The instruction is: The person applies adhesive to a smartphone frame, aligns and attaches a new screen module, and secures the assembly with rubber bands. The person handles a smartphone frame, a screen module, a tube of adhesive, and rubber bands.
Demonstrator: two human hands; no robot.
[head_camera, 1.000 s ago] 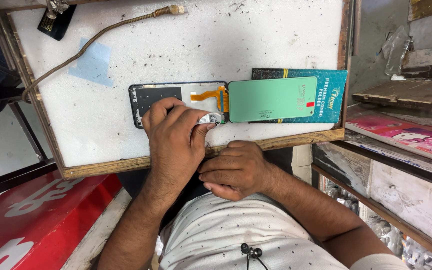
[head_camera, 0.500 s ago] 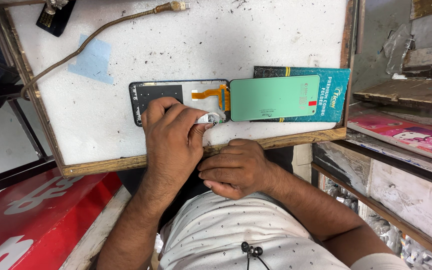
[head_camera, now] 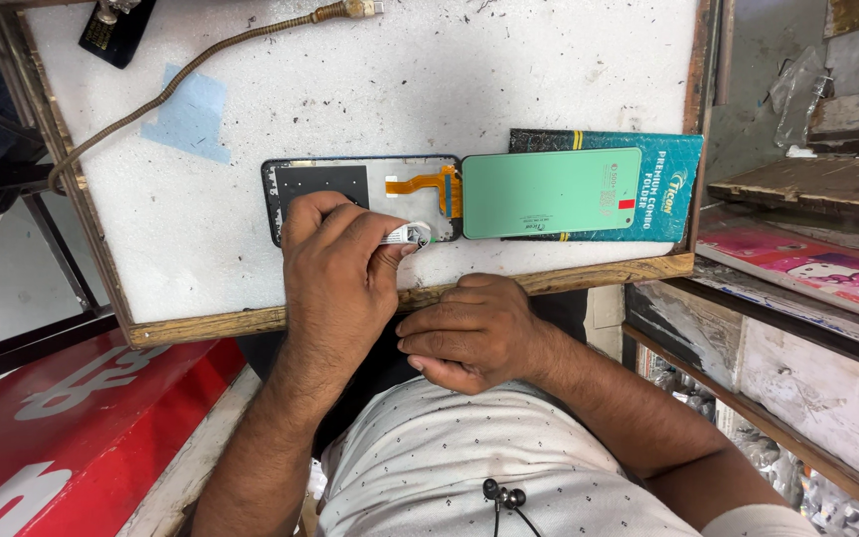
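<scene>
Almost unchanged from a second ago: left hand (head_camera: 335, 268) still closed on small silver tool (head_camera: 408, 235) over open phone frame (head_camera: 365, 199) on white board (head_camera: 509, 80); right hand (head_camera: 469, 333) fisted, empty, at wooden edge (head_camera: 569, 278); work steady.

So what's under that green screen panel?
The green panel lies on a teal box, whose right part and top edge show. The rest of the box is covered.

Bright even daylight, sharp, shadowless
</scene>
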